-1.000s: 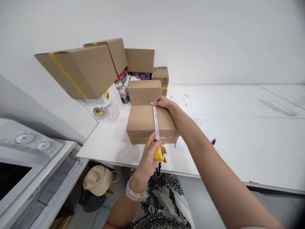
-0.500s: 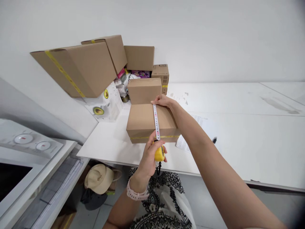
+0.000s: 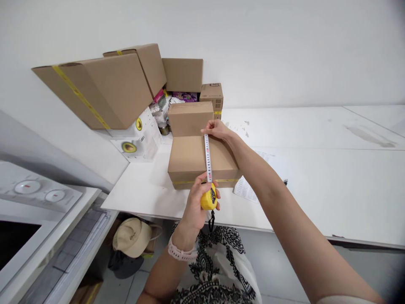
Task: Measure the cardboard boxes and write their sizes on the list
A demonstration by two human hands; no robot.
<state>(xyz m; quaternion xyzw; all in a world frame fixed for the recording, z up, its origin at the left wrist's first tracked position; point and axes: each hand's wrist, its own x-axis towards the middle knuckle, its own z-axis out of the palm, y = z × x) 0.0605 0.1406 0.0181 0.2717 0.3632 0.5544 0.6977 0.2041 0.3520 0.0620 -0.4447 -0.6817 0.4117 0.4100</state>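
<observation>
Left forearm comes up from 7 o'clock, pink wristband (image 3: 182, 250) at the wrist. Left hand (image 3: 195, 206) is wrapped round the yellow case of the tape measure (image 3: 209, 197), thumb on top, fingers curled about its sides. Black strap (image 3: 211, 218) hangs off the case at 6 o'clock. Case is at the near edge of the low box (image 3: 186, 156); the white strip (image 3: 207, 156) runs from it toward 12 o'clock over the lid. Right arm reaches in from 4 o'clock, wrist bent. Right hand (image 3: 219, 130) grasps the strip's far end, fingers drawn together, near the taller box (image 3: 190, 125). Low box sits on the desk (image 3: 322, 198); printed paper (image 3: 245, 189) at its 4 o'clock.
</observation>
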